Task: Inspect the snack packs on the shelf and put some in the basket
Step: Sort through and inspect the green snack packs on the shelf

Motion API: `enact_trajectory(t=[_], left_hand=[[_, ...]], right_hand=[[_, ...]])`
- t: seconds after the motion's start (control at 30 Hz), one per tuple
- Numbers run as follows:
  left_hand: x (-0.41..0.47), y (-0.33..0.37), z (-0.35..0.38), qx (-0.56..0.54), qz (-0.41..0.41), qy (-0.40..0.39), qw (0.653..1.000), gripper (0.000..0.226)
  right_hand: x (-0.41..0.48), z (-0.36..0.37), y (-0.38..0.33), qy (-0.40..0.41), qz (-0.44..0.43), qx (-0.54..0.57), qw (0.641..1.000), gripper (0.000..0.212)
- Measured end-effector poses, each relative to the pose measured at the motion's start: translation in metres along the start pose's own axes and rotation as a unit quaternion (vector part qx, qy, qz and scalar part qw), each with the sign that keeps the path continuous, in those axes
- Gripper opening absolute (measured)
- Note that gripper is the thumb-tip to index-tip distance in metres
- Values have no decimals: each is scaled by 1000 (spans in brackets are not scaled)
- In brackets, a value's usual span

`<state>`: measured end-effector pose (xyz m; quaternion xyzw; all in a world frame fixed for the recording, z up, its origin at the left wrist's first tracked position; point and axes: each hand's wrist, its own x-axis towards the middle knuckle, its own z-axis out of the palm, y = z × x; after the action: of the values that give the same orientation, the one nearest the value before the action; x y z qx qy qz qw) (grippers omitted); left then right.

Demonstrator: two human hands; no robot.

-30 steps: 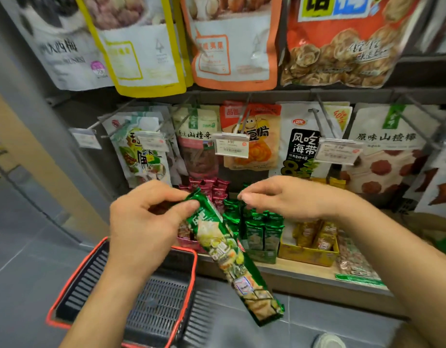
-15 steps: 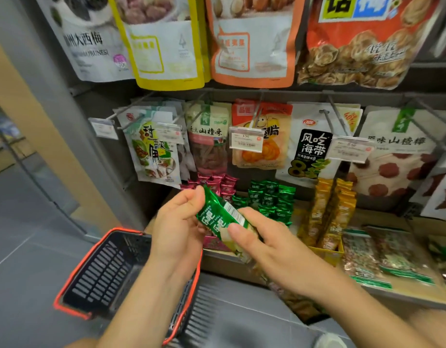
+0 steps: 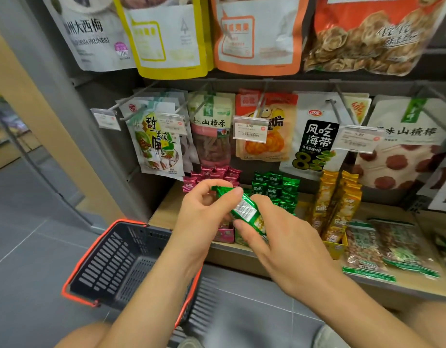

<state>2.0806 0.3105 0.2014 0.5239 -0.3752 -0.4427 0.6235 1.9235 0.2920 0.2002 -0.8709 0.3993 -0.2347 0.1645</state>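
Note:
I hold a long green snack pack [image 3: 245, 209] in front of the low shelf, its back label facing up. My left hand [image 3: 204, 217] pinches its top end between thumb and fingers. My right hand [image 3: 279, 237] grips its lower part, hiding the bottom of the pack. The dark basket with an orange rim [image 3: 121, 262] sits on the floor below my left forearm, and what shows of its inside holds nothing. Behind my hands stand boxes of green packs [image 3: 277, 189], pink packs [image 3: 212, 175] and yellow packs [image 3: 340, 202].
Hanging pouches fill the pegs above, with price tags [image 3: 249, 129] sticking out toward me. Flat bags of nuts [image 3: 367, 249] lie on the wooden shelf [image 3: 232, 252] at right. A grey upright post [image 3: 73, 116] bounds the shelf at left; tiled floor lies beyond.
The pack hung full length from my left hand a second ago. My right hand has come in from the shelf and taken hold of its lower part. The view has shifted down and right.

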Motion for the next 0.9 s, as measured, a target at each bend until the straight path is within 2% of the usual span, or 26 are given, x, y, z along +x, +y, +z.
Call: enact_trajectory(t=[0.13,0.23,0.33,0.43,0.53,0.6,0.73,0.9], left_hand=[[3,1,-2,-68,28,51,996,31],[5,3,-5,-105,34,81,991,30],[5,5,-3,-112,47,94,988,41],[6,6,3,-141,51,93,984,64],[7,2,10,-157,46,98,982,79],[8,-1,12,-150,39,97,983,71],[8,-9,15,-115,-1,52,992,35],[5,-9,16,-123,-26,1,992,15]], right_hand=[[8,-2,5,-69,-2,147,987,45],[13,-10,12,-136,51,211,967,50],[15,-14,15,-179,87,302,932,47],[13,-10,13,-162,99,367,910,37],[8,0,8,-115,110,365,917,29],[6,4,6,-96,112,335,931,27],[5,5,8,-51,100,281,953,22],[6,3,10,-40,75,232,969,31]])
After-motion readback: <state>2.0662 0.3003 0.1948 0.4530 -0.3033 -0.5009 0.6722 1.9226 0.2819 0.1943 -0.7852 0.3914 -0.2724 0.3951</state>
